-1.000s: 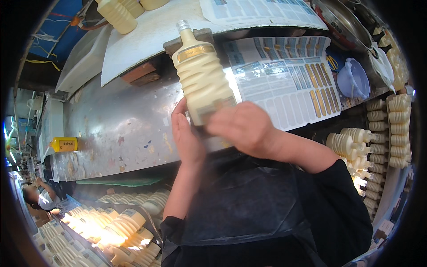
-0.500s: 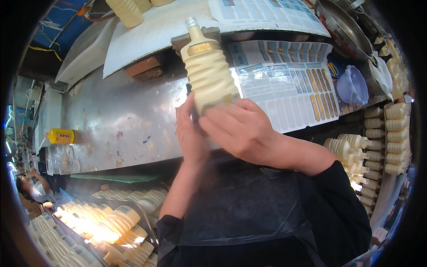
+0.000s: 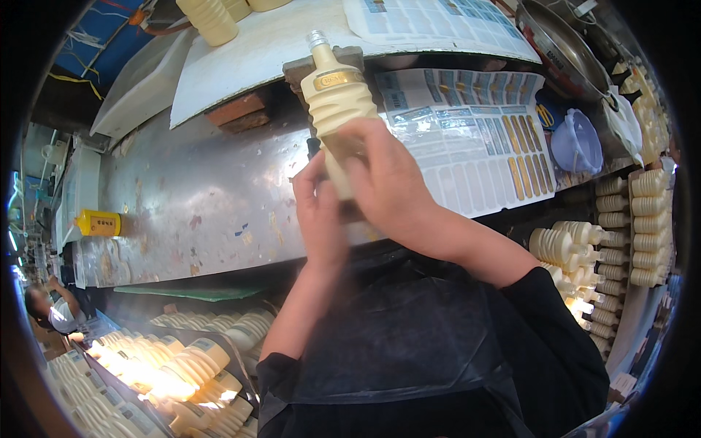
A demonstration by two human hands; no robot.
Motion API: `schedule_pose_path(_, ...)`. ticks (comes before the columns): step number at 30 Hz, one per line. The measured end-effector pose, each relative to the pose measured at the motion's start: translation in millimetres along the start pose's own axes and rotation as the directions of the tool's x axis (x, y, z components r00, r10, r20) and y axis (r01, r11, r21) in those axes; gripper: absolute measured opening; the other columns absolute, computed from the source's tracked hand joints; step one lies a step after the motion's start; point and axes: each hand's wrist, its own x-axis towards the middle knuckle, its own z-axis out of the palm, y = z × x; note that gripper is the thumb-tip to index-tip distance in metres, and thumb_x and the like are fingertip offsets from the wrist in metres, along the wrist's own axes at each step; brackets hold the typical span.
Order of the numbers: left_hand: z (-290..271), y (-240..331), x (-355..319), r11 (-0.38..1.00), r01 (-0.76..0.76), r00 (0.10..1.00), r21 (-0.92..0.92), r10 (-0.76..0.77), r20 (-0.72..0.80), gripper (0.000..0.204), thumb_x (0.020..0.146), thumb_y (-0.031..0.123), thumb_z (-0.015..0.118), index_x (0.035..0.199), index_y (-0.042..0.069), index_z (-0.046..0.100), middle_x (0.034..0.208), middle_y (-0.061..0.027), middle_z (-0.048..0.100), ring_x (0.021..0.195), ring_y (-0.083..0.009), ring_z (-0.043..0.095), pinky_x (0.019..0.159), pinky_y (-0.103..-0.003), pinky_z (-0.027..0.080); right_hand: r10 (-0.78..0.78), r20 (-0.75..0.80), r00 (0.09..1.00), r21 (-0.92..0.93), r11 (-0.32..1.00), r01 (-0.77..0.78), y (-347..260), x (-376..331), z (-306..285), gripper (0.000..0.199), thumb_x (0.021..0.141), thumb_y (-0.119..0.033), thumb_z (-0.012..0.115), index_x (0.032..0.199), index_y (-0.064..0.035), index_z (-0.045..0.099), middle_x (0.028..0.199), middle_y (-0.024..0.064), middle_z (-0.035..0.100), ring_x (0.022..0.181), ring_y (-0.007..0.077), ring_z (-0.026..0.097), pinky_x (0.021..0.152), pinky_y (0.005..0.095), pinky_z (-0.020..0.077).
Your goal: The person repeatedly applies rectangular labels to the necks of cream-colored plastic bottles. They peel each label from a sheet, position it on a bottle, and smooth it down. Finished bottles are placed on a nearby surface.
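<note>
A cream ribbed bottle (image 3: 339,102) lies slanted with its clear threaded neck pointing away from me, propped on a grey-brown block (image 3: 298,71). A gold label (image 3: 340,79) crosses its shoulder. My right hand (image 3: 391,179) is closed over the lower body, fingers bent across the top and right side. At the lower left, my left hand (image 3: 319,215) curls its fingers against the bottle's base end. Between them the hands hide most of the lower half. Right of the bottle lies a sheet of gold and blue stickers (image 3: 475,139).
A worn metal tabletop (image 3: 197,197) carries a yellow bottle (image 3: 99,223) at left. A white raised board (image 3: 248,58) stands behind. At right are a lavender bucket (image 3: 577,141) and a large metal pan (image 3: 566,47). Stacked cream bottles (image 3: 646,226) stand right, more lower left. Another person (image 3: 55,306) is far left.
My right hand has moved up and left along the bottle and now bends around its body instead of lying over the base. The bottle has turned slightly, so its gold label faces differently.
</note>
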Motion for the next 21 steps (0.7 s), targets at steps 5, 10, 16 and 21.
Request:
schedule_pose_path(5, 0, 0, 1, 0.997, 0.025, 1.000, 0.072, -0.025, -0.011, 0.054, 0.094, 0.008, 0.064, 0.144, 0.000, 0.045, 0.141, -0.0127, 0.049, 0.130, -0.0217, 0.049, 0.113, -0.037, 0.038, 0.102, -0.107, 0.989, -0.030, 0.994, -0.106, 46, -6, -14, 0.032, 0.095, -0.007, 0.052, 0.126, -0.0016, 0.050, 0.120, 0.0223, 0.058, 0.111, 0.0419, 0.059, 0.097, 0.0475, 0.0473)
schedule_pose_path(10, 0, 0, 0, 0.999, 0.036, 0.999, 0.006, -0.036, -0.004, 0.053, 0.095, 0.010, 0.064, 0.143, 0.000, 0.045, 0.141, -0.0147, 0.045, 0.133, -0.0231, 0.046, 0.111, -0.038, 0.042, 0.126, -0.116, 0.985, 0.097, 0.989, -0.115, 57, -9, -21, 0.033, 0.099, -0.007, 0.053, 0.131, -0.0011, 0.049, 0.121, 0.0146, 0.058, 0.111, 0.0254, 0.060, 0.098, 0.0371, 0.0478)
schedule_pose_path(16, -3, -3, -4, 0.994, 0.032, 0.999, 0.105, -0.030, -0.018, 0.063, 0.095, 0.004, 0.057, 0.155, 0.005, 0.037, 0.144, -0.0127, 0.047, 0.135, -0.0225, 0.044, 0.116, -0.038, 0.033, -0.043, 0.062, 0.997, -0.054, 0.997, 0.046, 18, 3, -1, 0.029, 0.093, -0.004, 0.056, 0.121, -0.0028, 0.053, 0.120, 0.0212, 0.057, 0.112, 0.0409, 0.058, 0.096, 0.0458, 0.0478)
schedule_pose_path(21, -19, -6, -2, 0.774, -0.278, 0.959, 0.569, 0.195, 0.204, 0.086, 0.085, 0.023, 0.076, 0.158, 0.004, 0.034, 0.141, -0.0177, 0.046, 0.130, -0.0317, 0.046, 0.114, -0.044, 0.034, -0.060, -0.080, 0.995, -0.053, 0.997, 0.056, 56, -4, -13, 0.031, 0.094, -0.002, 0.057, 0.125, -0.0024, 0.053, 0.118, 0.0182, 0.055, 0.108, 0.0335, 0.058, 0.099, 0.0388, 0.0466)
